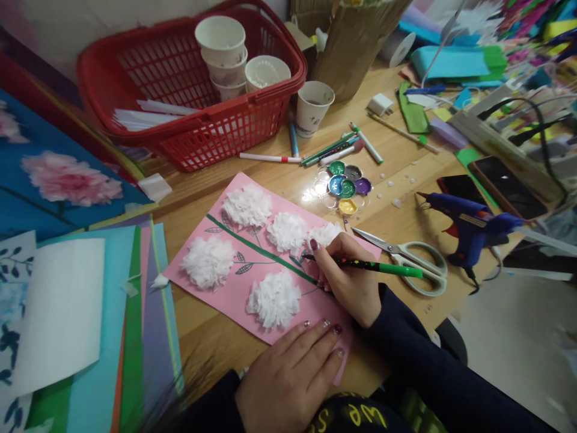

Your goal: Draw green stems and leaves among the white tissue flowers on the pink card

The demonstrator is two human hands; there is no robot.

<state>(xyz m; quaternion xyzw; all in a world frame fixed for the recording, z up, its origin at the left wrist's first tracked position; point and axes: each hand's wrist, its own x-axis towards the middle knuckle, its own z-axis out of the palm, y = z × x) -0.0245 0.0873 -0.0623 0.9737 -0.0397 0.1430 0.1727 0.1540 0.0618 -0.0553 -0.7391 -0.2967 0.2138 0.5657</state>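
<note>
A: Right hand (pixel 351 276) in close, thumb and fingers pinching a black-and-green pen (pixel 396 269), nib down by a leaf drawn on the pink sheet (pixel 237 297).
B: Nib on the paper?
A: Can't tell! It's tiny, and dark against dark lines.
B: Left hand (pixel 293 382)?
A: Flat, fingers stretched across the sheet's near edge, gripping nothing that shows. The palm's hidden.
B: And the sheet lies where?
A: Slantwise on the wooden table (pixel 198 337), right before the person, paint pots (pixel 347 189) just beyond. Five white paper flowers (pixel 273 299) on it, one partly lost behind the right hand.
B: Scissors (pixel 421 267)?
A: Blades over the sheet's right corner, covering some of it.
B: What's cut off?
A: The blue flower picture (pixel 90 210), at left; yellow lettering (pixel 356 415) below, too partial to read.
</note>
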